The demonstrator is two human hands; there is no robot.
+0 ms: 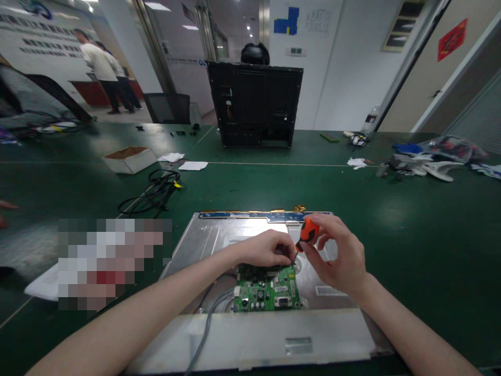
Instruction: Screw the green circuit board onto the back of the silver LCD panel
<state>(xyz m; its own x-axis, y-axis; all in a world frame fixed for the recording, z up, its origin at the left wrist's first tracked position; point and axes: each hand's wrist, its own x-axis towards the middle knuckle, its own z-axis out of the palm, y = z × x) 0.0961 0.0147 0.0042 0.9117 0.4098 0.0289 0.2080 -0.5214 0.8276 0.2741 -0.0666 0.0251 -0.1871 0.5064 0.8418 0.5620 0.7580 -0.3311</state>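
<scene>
My right hand (340, 253) grips an orange and black screwdriver (309, 231), tilted with its tip down at the upper right corner of a green circuit board (270, 290). Close by, my left hand (272, 248) has its fingers curled and pressed together at that same corner, beside the tip. Whether it pinches a small part there is hidden. The board lies on the metal back of a flat display panel (195, 245). A grey cable (209, 324) runs from the board's left side over the panel's pale lower strip.
A black monitor back cover (256, 104) stands upright at the table's far side. Coiled black cables (152, 193) and an open cardboard box (129, 159) lie to the left. Plastic bags and parts (430, 156) are heaped at right. Two people (104, 65) stand in the background.
</scene>
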